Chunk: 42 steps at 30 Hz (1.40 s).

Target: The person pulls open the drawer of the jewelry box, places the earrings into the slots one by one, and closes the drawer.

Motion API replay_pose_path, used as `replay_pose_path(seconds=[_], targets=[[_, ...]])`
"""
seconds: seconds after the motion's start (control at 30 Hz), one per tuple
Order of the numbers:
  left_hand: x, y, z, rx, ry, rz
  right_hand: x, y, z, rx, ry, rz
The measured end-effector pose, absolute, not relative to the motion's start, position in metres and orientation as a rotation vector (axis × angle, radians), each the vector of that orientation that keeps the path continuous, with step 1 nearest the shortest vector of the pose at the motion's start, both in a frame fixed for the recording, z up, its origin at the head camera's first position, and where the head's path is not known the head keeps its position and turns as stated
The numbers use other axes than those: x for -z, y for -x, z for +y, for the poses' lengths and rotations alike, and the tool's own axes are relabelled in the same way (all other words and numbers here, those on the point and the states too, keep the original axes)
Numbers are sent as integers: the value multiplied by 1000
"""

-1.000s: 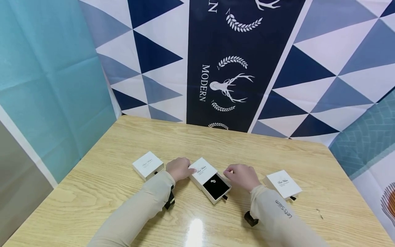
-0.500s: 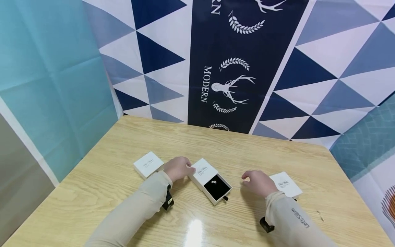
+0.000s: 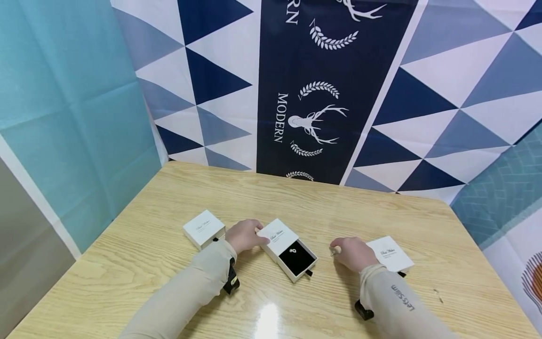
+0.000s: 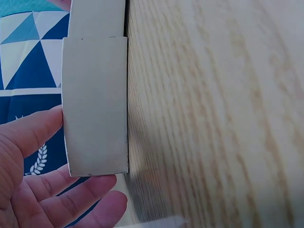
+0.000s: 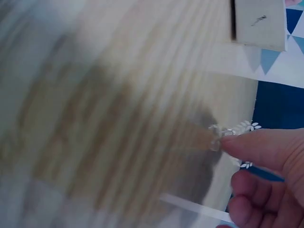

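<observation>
In the head view a white gift box (image 3: 277, 235) lies mid-table, its drawer pulled partly out towards the front. On the drawer's black lining (image 3: 299, 263) sits a small silvery piece of jewellery (image 3: 292, 251). My left hand (image 3: 243, 236) holds the box's sleeve at its left and far end; the left wrist view shows the thumb (image 4: 40, 128) on its top edge and fingers at its end. To the right of the drawer, my right hand (image 3: 354, 253) pinches a tiny shiny piece of jewellery (image 5: 215, 138) close above the table. Its exact shape is blurred.
A second white box (image 3: 204, 228) stands left of my left hand. Another white box (image 3: 390, 254) lies just beyond my right hand, partly covered by it. A small mark or scrap (image 3: 438, 295) shows on the wooden table (image 3: 322, 310) at right. Patterned cloth (image 3: 224, 94) hangs behind.
My right hand has moved right, away from the drawer, and its fingers have closed on the tiny shiny piece of jewellery. The left hand stays on the box.
</observation>
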State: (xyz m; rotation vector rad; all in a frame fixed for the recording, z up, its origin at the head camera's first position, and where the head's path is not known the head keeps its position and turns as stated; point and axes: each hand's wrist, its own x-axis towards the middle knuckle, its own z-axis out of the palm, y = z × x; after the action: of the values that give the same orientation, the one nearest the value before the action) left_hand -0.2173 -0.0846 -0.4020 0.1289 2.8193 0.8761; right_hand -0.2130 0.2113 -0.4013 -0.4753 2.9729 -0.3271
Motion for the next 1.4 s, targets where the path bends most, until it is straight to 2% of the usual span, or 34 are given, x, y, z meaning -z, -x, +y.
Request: replay_pose_path(seconds=[0.47, 0.67, 0.83, 0.97, 1.1, 1.23, 1.4], targets=[[404, 217, -86, -908, -151, 2813, 412, 209, 207, 292, 453, 3041], [402, 214, -86, -911, -170, 2814, 393, 195, 197, 348, 493, 3088], [396, 209, -84, -896, -216, 2885, 375, 174, 183, 437, 664, 3236], [387, 198, -74, -1053, -454, 2948, 368, 158, 175, 646, 919, 3436], [376, 185, -61, -1436, -908, 2766, 360, 151, 159, 1183, 1097, 3424], [370, 175, -49, -1640, -1285, 2639, 351, 144, 140, 1696, 1084, 3227], [364, 167, -42, -1748, -1472, 2610, 355, 137, 127, 2004, 1057, 3099]])
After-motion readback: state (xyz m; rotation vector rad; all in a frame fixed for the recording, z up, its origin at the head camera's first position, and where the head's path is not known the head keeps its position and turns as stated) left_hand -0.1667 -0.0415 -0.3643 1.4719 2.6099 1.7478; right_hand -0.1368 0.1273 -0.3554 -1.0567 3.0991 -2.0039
